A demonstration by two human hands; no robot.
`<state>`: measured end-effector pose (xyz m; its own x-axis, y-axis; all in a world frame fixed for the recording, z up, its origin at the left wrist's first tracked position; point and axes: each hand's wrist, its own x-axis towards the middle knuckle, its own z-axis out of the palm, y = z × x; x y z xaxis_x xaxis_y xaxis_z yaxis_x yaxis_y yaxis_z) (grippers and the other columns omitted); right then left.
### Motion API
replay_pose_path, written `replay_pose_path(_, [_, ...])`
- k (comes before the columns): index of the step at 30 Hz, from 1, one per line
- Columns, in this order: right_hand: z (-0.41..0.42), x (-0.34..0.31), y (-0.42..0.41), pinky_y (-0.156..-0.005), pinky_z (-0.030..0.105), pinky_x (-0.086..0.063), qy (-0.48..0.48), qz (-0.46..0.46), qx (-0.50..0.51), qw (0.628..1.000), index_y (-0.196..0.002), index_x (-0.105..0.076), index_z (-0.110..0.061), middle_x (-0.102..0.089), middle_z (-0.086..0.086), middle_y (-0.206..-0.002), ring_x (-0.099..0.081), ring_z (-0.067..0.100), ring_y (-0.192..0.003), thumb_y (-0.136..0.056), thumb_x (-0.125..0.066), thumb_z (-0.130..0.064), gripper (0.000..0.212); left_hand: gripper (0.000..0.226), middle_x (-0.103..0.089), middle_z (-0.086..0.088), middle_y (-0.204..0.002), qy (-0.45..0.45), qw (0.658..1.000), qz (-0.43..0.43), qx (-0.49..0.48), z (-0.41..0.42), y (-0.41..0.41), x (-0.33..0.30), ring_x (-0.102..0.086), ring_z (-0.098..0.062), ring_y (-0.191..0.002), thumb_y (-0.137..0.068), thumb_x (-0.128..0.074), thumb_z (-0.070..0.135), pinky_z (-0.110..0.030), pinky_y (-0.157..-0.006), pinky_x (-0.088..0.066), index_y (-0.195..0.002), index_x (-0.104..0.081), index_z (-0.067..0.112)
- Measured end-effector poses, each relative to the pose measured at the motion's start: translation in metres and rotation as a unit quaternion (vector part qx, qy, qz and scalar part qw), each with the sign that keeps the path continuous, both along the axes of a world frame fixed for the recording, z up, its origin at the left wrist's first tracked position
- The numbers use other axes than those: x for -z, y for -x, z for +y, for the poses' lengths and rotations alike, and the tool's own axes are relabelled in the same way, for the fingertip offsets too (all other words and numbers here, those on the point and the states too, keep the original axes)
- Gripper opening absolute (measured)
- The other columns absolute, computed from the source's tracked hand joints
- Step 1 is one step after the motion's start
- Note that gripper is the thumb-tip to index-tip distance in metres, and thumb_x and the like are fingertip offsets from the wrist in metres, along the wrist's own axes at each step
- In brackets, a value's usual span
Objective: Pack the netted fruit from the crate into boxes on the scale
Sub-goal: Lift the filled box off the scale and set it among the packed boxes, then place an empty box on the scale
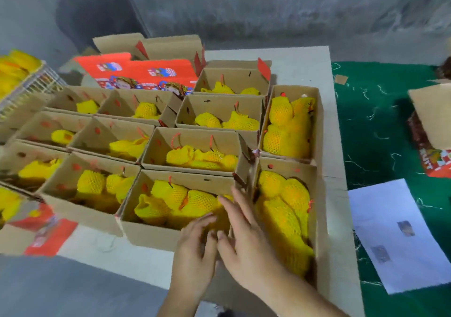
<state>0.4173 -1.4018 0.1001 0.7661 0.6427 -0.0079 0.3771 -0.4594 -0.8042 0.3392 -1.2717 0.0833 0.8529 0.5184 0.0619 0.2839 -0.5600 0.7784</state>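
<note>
At the desk's (pixel 305 72) near edge, the left hand (pixel 195 248) and right hand (pixel 244 238), both released, fingers spread, rest on netted fruit (pixel 175 202) in a cardboard box (pixel 146 233).

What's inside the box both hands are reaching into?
The box holds yellow netted fruit. The left hand and right hand cover its near right corner; lower layers are hidden.

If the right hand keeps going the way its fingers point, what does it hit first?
Most likely the netted fruit in the near box: the right hand points up-left over it. Height above the fruit is unclear.
</note>
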Motion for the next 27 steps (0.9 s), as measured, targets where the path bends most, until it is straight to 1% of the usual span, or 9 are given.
replay_pose_path(3, [0.028,0.0,0.036,-0.123,0.023,-0.022,0.017,0.031,-0.044,0.998,-0.158,-0.023,-0.045,0.007,-0.035,-0.165,-0.013,-0.001,-0.155,-0.102,-0.046,-0.039,0.061,0.036,-0.068,0.024,-0.123,-0.006,0.999,-0.011,-0.034,0.034,0.033,-0.002,-0.061,0.004,-0.116,-0.099,-0.066,0.005,-0.026,-0.094,-0.051,-0.116,-0.069,0.036])
replay_pose_path(7, [0.078,-0.001,0.078,-0.109,0.002,-0.001,0.051,0.028,-0.032,0.998,-0.15,-0.029,-0.051,-0.011,-0.045,-0.155,-0.02,-0.008,-0.147,-0.101,-0.052,-0.036,0.055,0.038,-0.08,0.013,-0.104,0.172,0.975,-0.023,-0.137,0.085,0.076,-0.007,-0.072,-0.004,-0.102,-0.099,-0.061,-0.006,-0.013,-0.084,-0.054,-0.101,-0.081,0.027])
replay_pose_path(11, [0.168,-0.016,0.119,-0.107,0.003,-0.022,-0.015,0.048,-0.054,0.997,-0.138,-0.036,-0.056,-0.022,-0.059,-0.136,-0.024,-0.029,-0.129,-0.098,-0.055,-0.028,0.052,0.034,-0.08,0.009,-0.1,0.242,0.955,-0.064,-0.161,0.162,0.119,-0.026,-0.073,-0.008,-0.096,-0.1,-0.058,-0.005,-0.023,-0.086,-0.056,-0.101,-0.08,0.02])
replay_pose_path(14, [0.246,-0.022,0.153,-0.1,-0.005,-0.021,-0.044,0.038,-0.057,0.997,-0.134,-0.043,-0.052,-0.038,-0.046,-0.135,-0.029,-0.03,-0.125,-0.095,-0.055,-0.026,0.048,0.03,-0.079,0.008,-0.1,0.249,0.95,-0.092,-0.162,0.23,0.154,-0.04,-0.072,-0.007,-0.094,-0.1,-0.057,-0.004,-0.015,-0.081,-0.054,-0.107,-0.078,0.017])
replay_pose_path(18, [0.335,-0.02,0.195,-0.109,0.017,-0.037,-0.079,0.043,-0.054,0.994,-0.133,-0.052,-0.037,-0.054,-0.022,-0.135,-0.049,-0.006,-0.128,-0.093,-0.059,-0.006,0.051,0.028,-0.079,0.011,-0.099,0.254,0.951,-0.111,-0.138,0.31,0.198,-0.052,-0.071,-0.003,-0.089,-0.102,-0.057,-0.003,-0.014,-0.08,-0.052,-0.109,-0.076,0.016])
replay_pose_path(21, [0.386,-0.023,0.219,-0.108,0.035,-0.046,-0.072,0.114,-0.051,0.99,-0.137,-0.055,-0.03,-0.062,-0.012,-0.133,-0.058,0.004,-0.124,-0.087,-0.05,-0.022,0.051,0.028,-0.08,0.012,-0.099,0.263,0.95,-0.106,-0.133,0.356,0.224,-0.054,-0.072,0.001,-0.088,-0.103,-0.054,-0.004,-0.012,-0.079,-0.052,-0.111,-0.075,0.014])
replay_pose_path(23, [0.418,-0.024,0.227,-0.099,0.031,-0.051,-0.051,0.15,-0.042,0.986,-0.133,-0.056,-0.037,-0.066,-0.017,-0.125,-0.063,-0.001,-0.113,-0.081,-0.044,-0.037,0.053,0.031,-0.08,0.007,-0.103,0.277,0.946,-0.094,-0.135,0.384,0.236,-0.052,-0.074,-0.004,-0.096,-0.104,-0.053,-0.004,-0.013,-0.081,-0.053,-0.113,-0.075,0.015])
replay_pose_path(25, [0.449,-0.022,0.232,-0.086,0.016,-0.051,-0.063,0.195,-0.034,0.978,-0.124,-0.061,-0.042,-0.069,-0.026,-0.116,-0.064,-0.009,-0.104,-0.077,-0.048,-0.044,0.049,0.032,-0.08,0.002,-0.107,0.282,0.945,-0.092,-0.138,0.416,0.239,-0.047,-0.075,-0.013,-0.102,-0.104,-0.052,-0.005,-0.019,-0.086,-0.054,-0.115,-0.074,0.014])
replay_pose_path(27, [0.48,-0.02,0.232,-0.073,0.007,-0.047,-0.097,0.28,-0.008,0.955,-0.115,-0.062,-0.045,-0.071,-0.027,-0.11,-0.065,-0.012,-0.098,-0.072,-0.061,-0.05,0.043,0.03,-0.08,0.002,-0.103,0.276,0.943,-0.088,-0.166,0.448,0.238,-0.041,-0.075,-0.012,-0.091,-0.104,-0.053,-0.002,-0.019,-0.08,-0.055,-0.113,-0.074,0.017])
